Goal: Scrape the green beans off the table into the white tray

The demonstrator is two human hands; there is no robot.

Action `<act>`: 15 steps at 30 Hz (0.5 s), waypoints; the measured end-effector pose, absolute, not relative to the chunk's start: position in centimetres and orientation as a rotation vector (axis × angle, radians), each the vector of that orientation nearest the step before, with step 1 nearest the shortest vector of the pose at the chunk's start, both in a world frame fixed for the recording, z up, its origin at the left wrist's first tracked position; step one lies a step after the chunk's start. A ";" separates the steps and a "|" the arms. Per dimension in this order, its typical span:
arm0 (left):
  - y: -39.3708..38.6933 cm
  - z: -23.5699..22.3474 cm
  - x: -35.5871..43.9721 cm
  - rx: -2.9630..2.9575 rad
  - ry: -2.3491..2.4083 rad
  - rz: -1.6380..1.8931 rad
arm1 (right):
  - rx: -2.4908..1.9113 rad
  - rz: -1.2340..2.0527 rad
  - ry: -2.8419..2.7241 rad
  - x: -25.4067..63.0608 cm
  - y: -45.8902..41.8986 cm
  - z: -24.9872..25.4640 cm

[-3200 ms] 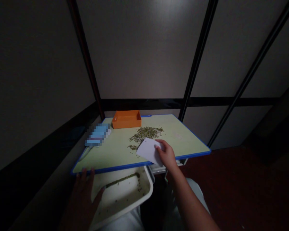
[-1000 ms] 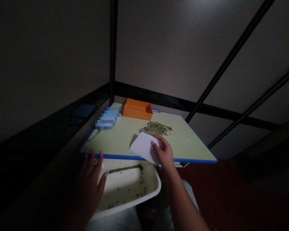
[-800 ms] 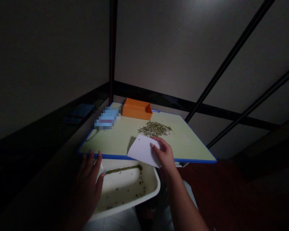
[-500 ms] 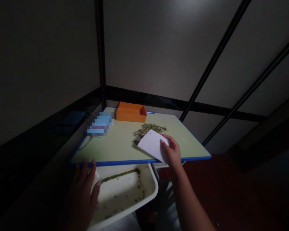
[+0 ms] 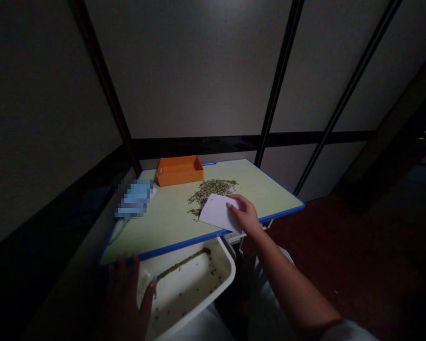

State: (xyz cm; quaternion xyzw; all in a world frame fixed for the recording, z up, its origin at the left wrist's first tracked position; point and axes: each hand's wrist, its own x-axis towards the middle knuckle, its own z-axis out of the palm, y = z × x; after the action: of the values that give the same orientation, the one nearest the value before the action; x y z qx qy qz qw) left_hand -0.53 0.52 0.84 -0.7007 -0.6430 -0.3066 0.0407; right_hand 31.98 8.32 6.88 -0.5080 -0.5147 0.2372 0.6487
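My right hand (image 5: pixel 246 214) pinches a white card (image 5: pixel 220 211), tilted low over the front part of the table. The card's far edge is at a spread heap of small green-brown grains (image 5: pixel 213 188), covering part of it. My left hand (image 5: pixel 129 296) is in deep shade at the left end of a white tub (image 5: pixel 228 265), its fingers spread near the table's front edge and its thumb over the tub. Whether it grips the tub's rim I cannot tell. Inside the tub, below the table edge, lie a line of grains (image 5: pixel 182 264) and scattered single ones.
The pale green table (image 5: pixel 156 227) has a blue edge. An orange open box (image 5: pixel 180 171) stands at its back left. Left of that lies a blurred-out blue device (image 5: pixel 135 198) with a cable (image 5: pixel 119 232). A panelled wall (image 5: pixel 199 94) rises behind; the floor (image 5: pixel 326 237) is dark red.
My view has turned, so the table appears tilted and shifted left. My right hand still holds the card by the heap. The left hand stays by the tub.
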 end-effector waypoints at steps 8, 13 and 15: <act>0.6 0.8 -0.6 -2.158 -1.953 -0.945 | -1.210 0.514 -1.210 31.9 8.5 6.7; 0.6 0.9 -0.5 -2.159 -1.933 -0.939 | -1.210 0.519 -1.229 32.0 8.4 6.7; 0.6 1.0 -0.3 -2.157 -1.945 -0.948 | -1.200 0.530 -1.246 32.0 8.4 6.7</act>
State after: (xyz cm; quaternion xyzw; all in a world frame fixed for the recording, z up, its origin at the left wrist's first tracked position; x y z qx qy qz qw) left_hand -0.31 0.58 1.04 -0.7054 -0.6360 -0.3098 0.0430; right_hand 32.04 8.40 6.67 -0.5213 -0.5414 0.2303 0.6181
